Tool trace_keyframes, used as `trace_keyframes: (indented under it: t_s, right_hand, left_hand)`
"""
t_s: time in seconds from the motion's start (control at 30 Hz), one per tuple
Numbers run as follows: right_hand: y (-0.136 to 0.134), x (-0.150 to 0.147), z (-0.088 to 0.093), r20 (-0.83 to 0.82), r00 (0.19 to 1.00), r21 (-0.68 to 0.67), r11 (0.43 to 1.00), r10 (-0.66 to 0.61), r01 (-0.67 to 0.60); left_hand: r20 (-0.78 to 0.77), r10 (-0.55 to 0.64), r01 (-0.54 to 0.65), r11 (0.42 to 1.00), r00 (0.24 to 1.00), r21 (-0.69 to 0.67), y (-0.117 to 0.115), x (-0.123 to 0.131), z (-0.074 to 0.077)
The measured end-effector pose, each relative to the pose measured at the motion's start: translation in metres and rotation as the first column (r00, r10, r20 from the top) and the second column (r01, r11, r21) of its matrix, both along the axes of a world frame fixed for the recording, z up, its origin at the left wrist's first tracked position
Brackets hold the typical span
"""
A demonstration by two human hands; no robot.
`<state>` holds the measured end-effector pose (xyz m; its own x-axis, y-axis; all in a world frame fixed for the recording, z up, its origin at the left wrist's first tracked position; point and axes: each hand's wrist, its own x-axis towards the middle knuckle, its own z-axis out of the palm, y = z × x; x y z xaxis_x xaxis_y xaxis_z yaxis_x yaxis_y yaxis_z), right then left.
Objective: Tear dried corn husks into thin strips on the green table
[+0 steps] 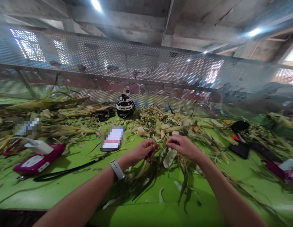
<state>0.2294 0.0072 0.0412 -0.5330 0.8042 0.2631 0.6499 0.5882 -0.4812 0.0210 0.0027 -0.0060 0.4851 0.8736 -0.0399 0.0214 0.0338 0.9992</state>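
My left hand, with a pale watch on its wrist, is closed at the near edge of a heap of plant scraps. Its fingers are pinched, and what they hold is too small to make out. Just to its right, my right hand is also closed, fingertips pressed together over the leaves. Between and below the two hands lie long green and yellowish leaves and a broad pale leaf piece. The hands do not touch each other.
A phone with a black strap lies left of my hands. Farther left sits a purple power strip with a white plug. A black jar stands behind, before a perforated metal screen. Dark items lie right on the green table.
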Motion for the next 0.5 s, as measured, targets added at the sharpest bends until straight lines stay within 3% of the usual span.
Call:
trace_keyframes:
  t_s: [0.5]
  right_hand:
    - [0.0006,-0.0022,-0.0081,0.006,0.993,0.282,0.953,-0.115,0.109]
  left_hand:
    - [-0.139,0.006,0.015,0.988,0.990,0.152,-0.0021,0.0012,0.0029]
